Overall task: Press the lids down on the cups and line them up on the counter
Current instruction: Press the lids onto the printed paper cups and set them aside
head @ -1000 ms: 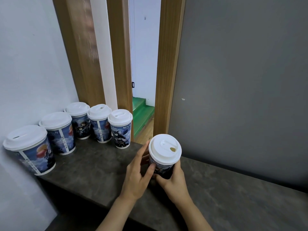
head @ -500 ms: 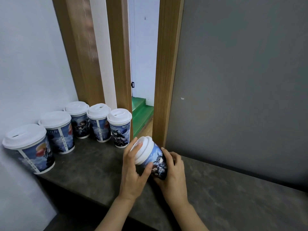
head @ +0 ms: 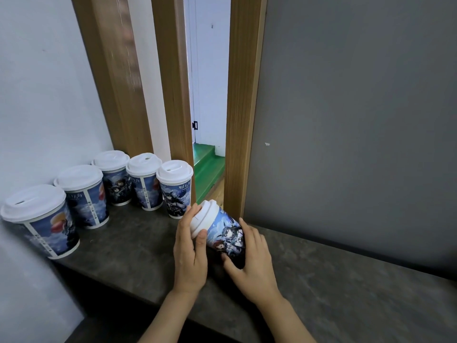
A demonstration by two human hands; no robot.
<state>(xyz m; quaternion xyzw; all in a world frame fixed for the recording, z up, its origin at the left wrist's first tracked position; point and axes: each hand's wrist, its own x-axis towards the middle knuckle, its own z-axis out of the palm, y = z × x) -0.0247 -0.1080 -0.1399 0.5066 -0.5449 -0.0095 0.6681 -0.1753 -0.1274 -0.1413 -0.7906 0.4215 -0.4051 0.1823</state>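
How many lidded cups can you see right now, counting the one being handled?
6. Five stand along the counter's left end. The sixth cup is tilted between the left hand and right hand. None looks hidden.

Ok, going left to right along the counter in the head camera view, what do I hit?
Five upright white-lidded printed paper cups in turn: first → second → third → fourth → fifth → left hand → tilted white-lidded printed cup → right hand.
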